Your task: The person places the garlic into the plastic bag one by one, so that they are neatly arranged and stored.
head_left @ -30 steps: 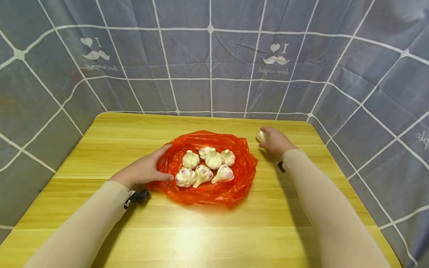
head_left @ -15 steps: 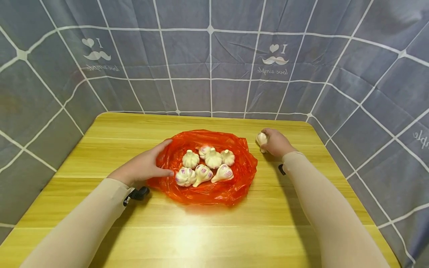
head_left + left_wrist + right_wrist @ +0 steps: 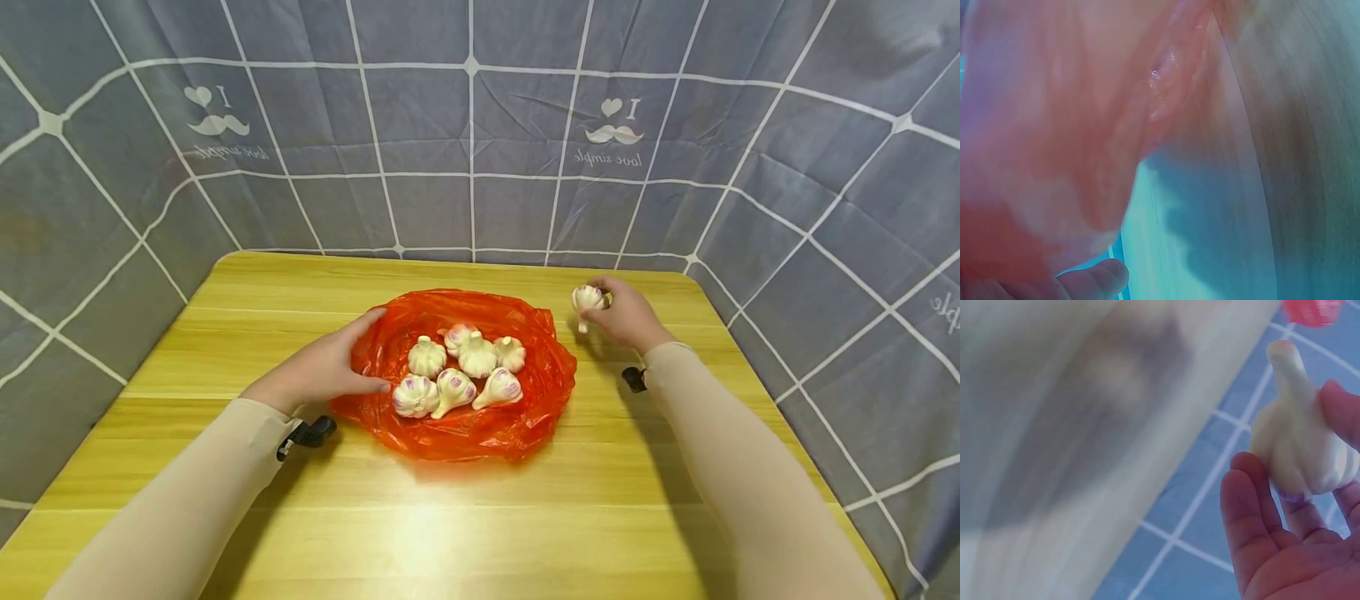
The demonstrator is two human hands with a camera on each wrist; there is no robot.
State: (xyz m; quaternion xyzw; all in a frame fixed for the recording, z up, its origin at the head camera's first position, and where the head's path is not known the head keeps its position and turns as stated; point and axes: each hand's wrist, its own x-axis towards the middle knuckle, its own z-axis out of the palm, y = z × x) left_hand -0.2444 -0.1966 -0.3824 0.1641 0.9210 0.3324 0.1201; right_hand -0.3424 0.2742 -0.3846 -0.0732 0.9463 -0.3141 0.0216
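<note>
My right hand [image 3: 628, 318] pinches a white garlic bulb [image 3: 589, 300] above the back right of the table, its stem pointing down in the head view. In the right wrist view the thumb is on one side of this garlic bulb [image 3: 1300, 440] and the fingers are on the other. A red plastic bag [image 3: 536, 421] lies spread open mid-table, with several garlic bulbs [image 3: 477, 357] in it, some purple-streaked. My left hand [image 3: 318, 371] rests at the bag's left edge, thumb and fingers spread apart. Thin bag plastic [image 3: 1054, 125] covers much of the left wrist view; one fingertip [image 3: 1110, 275] shows below it.
The wooden table [image 3: 480, 533] carries the bag and has rounded back corners. A grey curtain [image 3: 420, 125] with white grid lines stands close behind it and along both sides. Black wrist devices [image 3: 315, 432] sit under the sleeves.
My right hand has lifted the garlic bulb off the table and turned it, so more of the bulb shows. The left hand and the bag have stayed nearly still.
</note>
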